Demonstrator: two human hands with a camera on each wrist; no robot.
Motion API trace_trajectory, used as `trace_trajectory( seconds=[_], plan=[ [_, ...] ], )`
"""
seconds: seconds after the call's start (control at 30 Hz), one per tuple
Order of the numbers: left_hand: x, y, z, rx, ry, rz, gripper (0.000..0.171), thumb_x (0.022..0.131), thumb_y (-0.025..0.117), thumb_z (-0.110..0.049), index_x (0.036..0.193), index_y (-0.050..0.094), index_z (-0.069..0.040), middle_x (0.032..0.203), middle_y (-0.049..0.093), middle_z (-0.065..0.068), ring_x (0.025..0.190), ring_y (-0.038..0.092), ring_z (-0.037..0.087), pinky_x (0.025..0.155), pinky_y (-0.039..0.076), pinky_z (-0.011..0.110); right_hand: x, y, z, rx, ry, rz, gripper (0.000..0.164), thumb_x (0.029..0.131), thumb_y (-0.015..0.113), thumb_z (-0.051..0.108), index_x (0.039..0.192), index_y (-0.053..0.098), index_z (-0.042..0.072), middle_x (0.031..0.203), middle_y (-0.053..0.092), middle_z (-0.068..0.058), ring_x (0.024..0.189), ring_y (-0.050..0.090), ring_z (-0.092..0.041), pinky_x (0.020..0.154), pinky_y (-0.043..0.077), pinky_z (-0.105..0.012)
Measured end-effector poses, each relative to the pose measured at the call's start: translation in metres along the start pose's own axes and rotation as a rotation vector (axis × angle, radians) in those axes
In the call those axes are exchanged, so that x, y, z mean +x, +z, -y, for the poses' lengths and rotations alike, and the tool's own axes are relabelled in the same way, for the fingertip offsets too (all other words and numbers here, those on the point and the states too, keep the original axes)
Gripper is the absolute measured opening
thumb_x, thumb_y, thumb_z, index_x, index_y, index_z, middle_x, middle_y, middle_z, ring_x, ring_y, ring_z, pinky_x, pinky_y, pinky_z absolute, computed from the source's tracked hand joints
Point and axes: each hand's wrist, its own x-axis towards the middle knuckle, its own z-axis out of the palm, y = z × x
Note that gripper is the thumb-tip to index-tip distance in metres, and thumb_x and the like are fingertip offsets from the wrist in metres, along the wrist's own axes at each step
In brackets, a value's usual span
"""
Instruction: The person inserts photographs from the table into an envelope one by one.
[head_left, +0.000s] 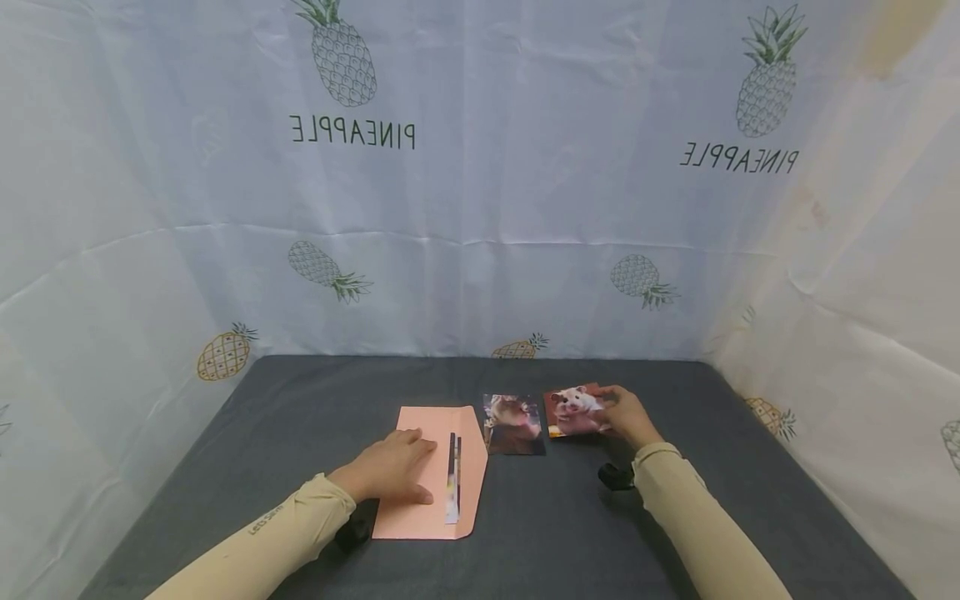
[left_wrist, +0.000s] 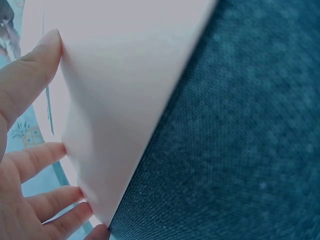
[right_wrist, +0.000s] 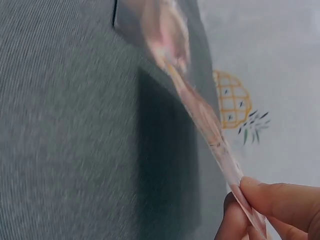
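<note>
A pink envelope point(head_left: 427, 525) lies on the dark cloth with its flap spread toward the right. Narrow edges of printed pictures point(head_left: 453, 492) show along the flap side. My left hand point(head_left: 393, 467) rests on the envelope, fingers spread and fairly straight; the left wrist view shows fingertips against the pale paper point(left_wrist: 115, 100). At the right, my right hand point(head_left: 626, 415) pinches a hamster photo point(head_left: 573, 408) by its right edge between thumb and fingers. In the right wrist view this photo point(right_wrist: 210, 132) is seen nearly edge-on, lifted over the cloth with a shadow beneath.
Between the envelope and the held photo lies another photo point(head_left: 513, 425), dark and pinkish. The table's dark cloth point(head_left: 540, 533) reaches back to a white curtain point(head_left: 525, 192) printed with pineapples, which also hangs at both sides.
</note>
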Motion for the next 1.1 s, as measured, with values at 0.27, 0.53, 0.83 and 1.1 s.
trace_trajectory(
  seconds=[0.27,0.53,0.83,1.1],
  plan=[
    [0.000,0.000,0.002,0.003,0.015,-0.007,0.078,0.071,0.080,-0.050,0.134,0.056,-0.010,0.144,0.047,0.019,0.133,0.044,0.037,0.104,0.041,0.054,-0.008,0.015,0.018,0.007,-0.028,-0.013,0.054,0.085,0.068,-0.004,0.134,0.045,-0.008,0.127,0.052,-0.036,0.077,0.064,-0.015,0.065,0.057,-0.033],
    [0.001,0.001,0.003,-0.005,0.015,-0.003,0.078,0.072,0.080,-0.050,0.135,0.055,-0.010,0.145,0.046,0.018,0.134,0.043,0.037,0.104,0.040,0.054,-0.017,0.037,0.033,0.020,-0.084,0.010,0.052,0.082,0.071,-0.004,0.130,0.050,-0.005,0.125,0.055,-0.032,0.073,0.062,-0.014,0.063,0.057,-0.031],
    [0.001,0.001,0.002,-0.004,0.018,-0.004,0.078,0.072,0.080,-0.050,0.134,0.056,-0.010,0.144,0.046,0.019,0.134,0.043,0.037,0.104,0.041,0.054,-0.028,0.056,0.046,0.070,-0.162,0.058,0.048,0.081,0.070,-0.007,0.127,0.054,-0.005,0.118,0.059,-0.028,0.071,0.061,-0.013,0.062,0.057,-0.029],
    [0.000,-0.001,0.001,-0.007,0.009,0.002,0.077,0.072,0.080,-0.050,0.134,0.056,-0.011,0.145,0.046,0.018,0.134,0.043,0.037,0.104,0.041,0.054,-0.034,0.074,0.051,0.037,-0.179,0.077,0.047,0.080,0.072,-0.005,0.124,0.059,0.000,0.113,0.060,-0.022,0.067,0.062,-0.015,0.062,0.057,-0.032]
  ],
)
